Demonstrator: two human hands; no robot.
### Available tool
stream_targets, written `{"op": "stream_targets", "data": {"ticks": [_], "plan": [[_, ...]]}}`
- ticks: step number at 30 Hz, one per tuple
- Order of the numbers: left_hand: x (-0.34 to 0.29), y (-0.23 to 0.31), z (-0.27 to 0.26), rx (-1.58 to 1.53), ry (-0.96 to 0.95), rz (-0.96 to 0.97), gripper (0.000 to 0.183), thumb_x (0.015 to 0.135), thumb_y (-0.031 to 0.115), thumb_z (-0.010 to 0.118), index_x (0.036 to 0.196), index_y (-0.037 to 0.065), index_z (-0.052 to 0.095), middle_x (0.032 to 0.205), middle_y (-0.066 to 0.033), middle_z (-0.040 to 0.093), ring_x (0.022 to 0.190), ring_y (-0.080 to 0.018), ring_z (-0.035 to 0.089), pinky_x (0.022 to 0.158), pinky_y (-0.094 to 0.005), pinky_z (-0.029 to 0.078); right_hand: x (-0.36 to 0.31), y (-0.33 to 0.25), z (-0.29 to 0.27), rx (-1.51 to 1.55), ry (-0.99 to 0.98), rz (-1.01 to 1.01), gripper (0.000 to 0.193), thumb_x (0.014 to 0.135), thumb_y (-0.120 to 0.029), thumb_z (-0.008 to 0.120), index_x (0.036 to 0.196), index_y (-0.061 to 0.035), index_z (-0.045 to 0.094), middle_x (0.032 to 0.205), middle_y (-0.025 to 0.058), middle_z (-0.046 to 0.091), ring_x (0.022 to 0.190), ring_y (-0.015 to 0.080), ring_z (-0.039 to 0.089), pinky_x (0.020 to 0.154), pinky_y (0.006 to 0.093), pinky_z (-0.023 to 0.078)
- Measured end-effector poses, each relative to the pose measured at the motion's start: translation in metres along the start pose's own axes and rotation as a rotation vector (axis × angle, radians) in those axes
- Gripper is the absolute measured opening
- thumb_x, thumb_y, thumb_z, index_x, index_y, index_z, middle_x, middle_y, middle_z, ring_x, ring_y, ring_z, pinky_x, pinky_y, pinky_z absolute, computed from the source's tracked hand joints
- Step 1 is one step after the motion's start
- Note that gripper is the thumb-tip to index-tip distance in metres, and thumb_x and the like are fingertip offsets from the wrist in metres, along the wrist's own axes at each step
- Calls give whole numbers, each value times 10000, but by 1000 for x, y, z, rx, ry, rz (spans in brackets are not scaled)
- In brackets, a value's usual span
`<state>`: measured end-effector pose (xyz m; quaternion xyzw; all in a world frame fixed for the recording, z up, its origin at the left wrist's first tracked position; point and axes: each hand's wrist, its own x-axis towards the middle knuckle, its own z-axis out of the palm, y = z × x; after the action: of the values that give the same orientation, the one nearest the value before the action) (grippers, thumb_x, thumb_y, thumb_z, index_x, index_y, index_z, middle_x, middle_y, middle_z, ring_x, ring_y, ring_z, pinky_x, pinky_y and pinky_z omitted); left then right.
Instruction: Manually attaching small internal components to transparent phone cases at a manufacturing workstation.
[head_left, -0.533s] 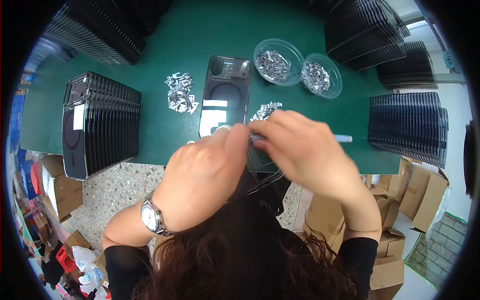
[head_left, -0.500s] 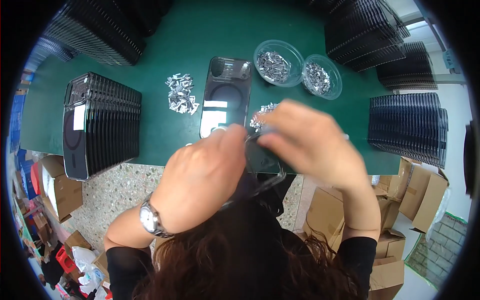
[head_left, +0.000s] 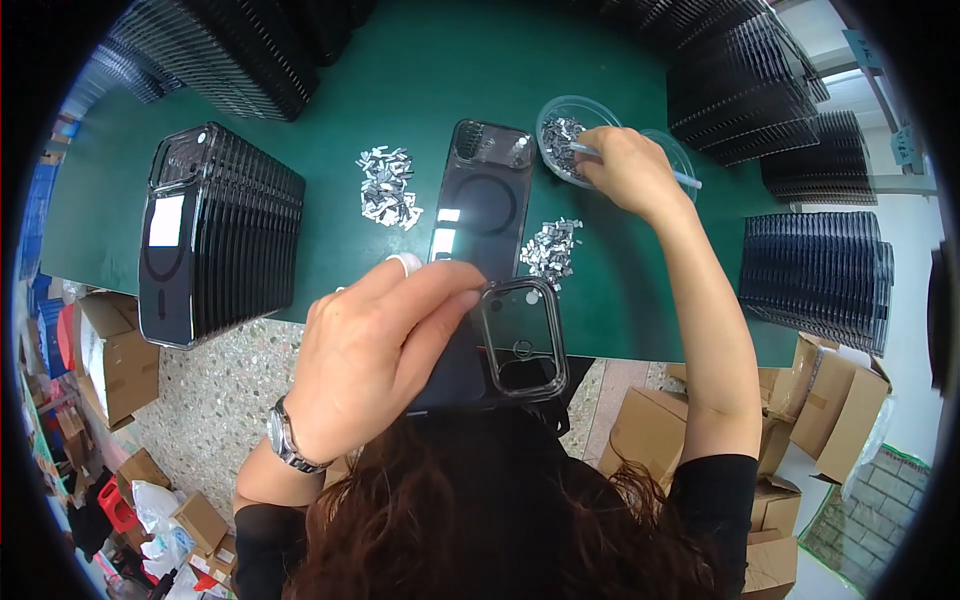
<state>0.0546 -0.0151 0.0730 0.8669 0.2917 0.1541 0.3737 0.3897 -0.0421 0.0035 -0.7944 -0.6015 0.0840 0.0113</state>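
My left hand (head_left: 365, 335) grips a dark see-through phone case (head_left: 455, 370) by its edge, close to my body; the case's clear camera frame points right. Over the left clear plastic bowl (head_left: 590, 101), my right hand (head_left: 632, 172) is closed around a slim pale pen-like stick (head_left: 690, 181), its front end at the small metallic pieces (head_left: 558, 138) inside. A second phone case (head_left: 482, 205) lies flat on the table between two heaps of small pieces: a left heap (head_left: 388, 188) and a right heap (head_left: 552, 250).
A second clear bowl (head_left: 683, 155) is partly behind my right hand. Stacked phone cases (head_left: 235, 235) stand at left, with more stacks (head_left: 815, 270) at right and along the far sides of the green table (head_left: 440, 60). Cardboard boxes (head_left: 645, 435) sit on the floor.
My right hand has moved from beside the held case, away from me to the left bowl. My left hand has turned the case, so its camera frame now shows plainly.
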Motion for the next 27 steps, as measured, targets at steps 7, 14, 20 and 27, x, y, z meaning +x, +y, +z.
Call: {"op": "stream_targets", "data": {"ticks": [7,14,20,27], "plan": [[11,-8,7,-147,25,-28,93,970,32,690,1055,-4,697,915,-166,709,847,-332,710,751,-374,542,-21,-2,-32,391,6,58,213,946,-193,714,1023,3,748,822,118,699,755,202,625,728,353,485],[31,-7,15,-136,-31,109,78,979,45,681,1038,-7,681,903,-174,701,847,-365,696,745,-394,535,-73,-35,-62,874,39,-169,122,913,-125,722,976,-21,736,885,87,711,787,211,623,735,319,494],[39,0,24,-125,-49,113,79,984,60,677,1024,-8,671,921,-179,709,850,-391,689,746,-411,540,-100,-74,-53,357,367,-563,203,710,-80,791,873,-82,671,1012,19,663,878,272,601,692,381,530],[38,8,26,-81,-37,106,100,970,59,692,1037,-9,660,924,-188,707,842,-394,687,727,-417,540,-106,-89,-44,9,508,-595,200,698,-137,747,803,-103,580,878,-1,560,804,215,563,603,336,494]]}}
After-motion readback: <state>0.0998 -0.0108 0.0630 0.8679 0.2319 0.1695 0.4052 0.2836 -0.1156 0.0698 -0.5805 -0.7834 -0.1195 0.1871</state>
